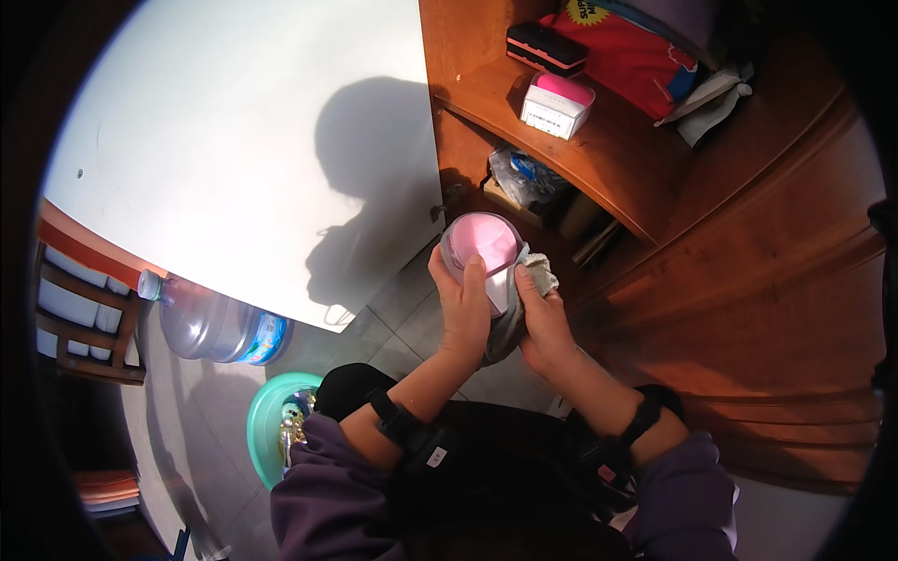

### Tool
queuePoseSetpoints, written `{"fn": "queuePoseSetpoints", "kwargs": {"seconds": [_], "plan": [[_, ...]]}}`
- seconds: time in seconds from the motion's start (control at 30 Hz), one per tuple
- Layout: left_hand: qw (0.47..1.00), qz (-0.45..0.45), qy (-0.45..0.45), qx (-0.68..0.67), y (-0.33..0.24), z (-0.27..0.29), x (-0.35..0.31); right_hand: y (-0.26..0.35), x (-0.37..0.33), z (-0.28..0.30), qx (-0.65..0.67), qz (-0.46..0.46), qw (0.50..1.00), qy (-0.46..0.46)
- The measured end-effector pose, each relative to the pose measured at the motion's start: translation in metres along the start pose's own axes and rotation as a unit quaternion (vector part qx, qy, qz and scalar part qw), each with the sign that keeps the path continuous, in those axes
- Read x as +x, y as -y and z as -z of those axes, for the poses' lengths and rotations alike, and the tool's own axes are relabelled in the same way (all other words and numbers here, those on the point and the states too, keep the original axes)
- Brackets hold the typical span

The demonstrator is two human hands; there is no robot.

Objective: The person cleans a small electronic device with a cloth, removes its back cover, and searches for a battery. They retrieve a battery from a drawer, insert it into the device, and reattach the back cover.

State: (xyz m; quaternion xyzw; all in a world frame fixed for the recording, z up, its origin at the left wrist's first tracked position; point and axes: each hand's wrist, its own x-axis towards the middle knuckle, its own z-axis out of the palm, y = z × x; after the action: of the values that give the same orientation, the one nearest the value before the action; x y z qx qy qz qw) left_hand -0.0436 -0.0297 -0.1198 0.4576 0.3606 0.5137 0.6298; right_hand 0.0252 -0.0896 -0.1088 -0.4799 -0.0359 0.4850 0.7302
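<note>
In front of me, my left hand (460,304) is closed round a clear-sided container with a pink face (485,241) and a white side. Its thumb lies across the pink face; I cannot make out exactly what the container is for. My right hand (545,323) grips a grey cloth (506,335) at the container's right side. One bunched, pale end of the cloth sticks out past the fingers, and the rest hangs between my two hands. The cloth appears to touch the container.
A wooden cabinet (636,178) stands at the right, its shelf bearing a white-and-pink box (556,108), a black case (545,50) and a red bag (622,61). A white panel (234,140) fills the upper left. Below it are a large water bottle (210,323) and a green basin (264,421).
</note>
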Motion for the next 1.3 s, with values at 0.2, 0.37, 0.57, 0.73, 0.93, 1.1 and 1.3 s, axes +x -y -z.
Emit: {"fn": "queuePoseSetpoints", "kwargs": {"seconds": [0.2,0.37,0.57,0.73,0.93,1.1,1.3], "plan": [[0.982,0.134,0.125,-0.055,-0.050,0.017,0.015,0.055,0.021,0.022,-0.145,0.077,0.975,0.148],[0.908,0.257,0.326,0.049,-0.047,0.030,0.016,0.071,0.016,0.028,-0.273,0.076,0.936,0.211],[0.970,0.217,0.094,-0.048,-0.020,0.018,0.000,0.041,0.022,0.020,-0.133,0.039,0.988,0.069],[0.984,0.171,0.025,-0.040,-0.027,0.007,-0.007,0.027,0.018,0.015,-0.113,0.117,0.986,0.024],[0.997,0.079,0.020,-0.016,-0.056,0.000,0.014,0.024,-0.005,0.009,-0.174,0.092,0.980,0.032],[0.975,0.027,0.144,0.164,-0.120,-0.026,0.087,0.047,-0.004,0.023,-0.084,-0.037,0.993,0.077],[0.890,0.040,0.366,0.270,-0.166,-0.117,0.167,0.064,-0.006,0.029,-0.170,-0.082,0.981,0.038]]}}
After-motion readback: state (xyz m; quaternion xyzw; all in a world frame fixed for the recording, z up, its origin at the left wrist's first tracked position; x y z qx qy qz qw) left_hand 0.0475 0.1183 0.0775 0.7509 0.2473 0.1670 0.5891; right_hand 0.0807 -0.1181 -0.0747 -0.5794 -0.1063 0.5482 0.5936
